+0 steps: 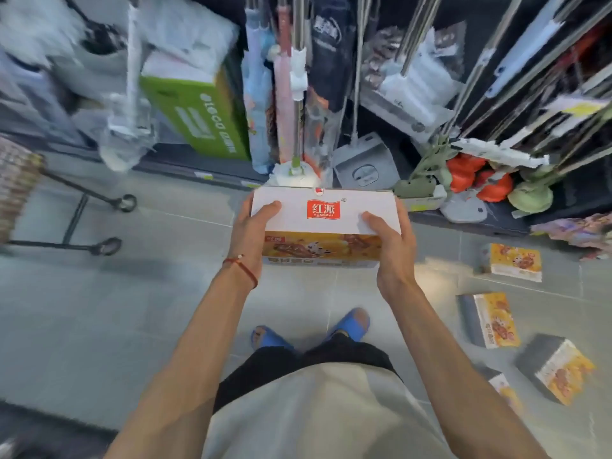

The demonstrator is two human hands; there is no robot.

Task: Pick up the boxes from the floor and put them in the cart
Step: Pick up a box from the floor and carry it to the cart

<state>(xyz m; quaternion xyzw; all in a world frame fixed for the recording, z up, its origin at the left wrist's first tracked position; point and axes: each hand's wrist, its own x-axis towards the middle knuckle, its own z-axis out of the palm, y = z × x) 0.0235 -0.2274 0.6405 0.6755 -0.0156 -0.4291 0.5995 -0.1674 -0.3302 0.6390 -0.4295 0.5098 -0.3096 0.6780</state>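
The floor (99, 309) carries everything. Its far edge runs under the display rack (496, 94), which is crowded with hanging mops and packets. The cart (20, 183) stands at the floor's left edge, only partly in view. The held box (324, 207) is off the floor in front of the body, near the rack and well apart from the cart. The left hand (246, 233) and right hand (394, 246) grip its two ends, thumbs curled over the top face.

- Risk: a swing toward the cart may clip goods protruding from the rack.
- Risk: the cart wheels (127, 203) may roll on contact.
- Risk: the loose boxes (515, 261) on the floor's right side may trip a backward step.

Open room: the bare floor between body and cart permits a leftward carry.
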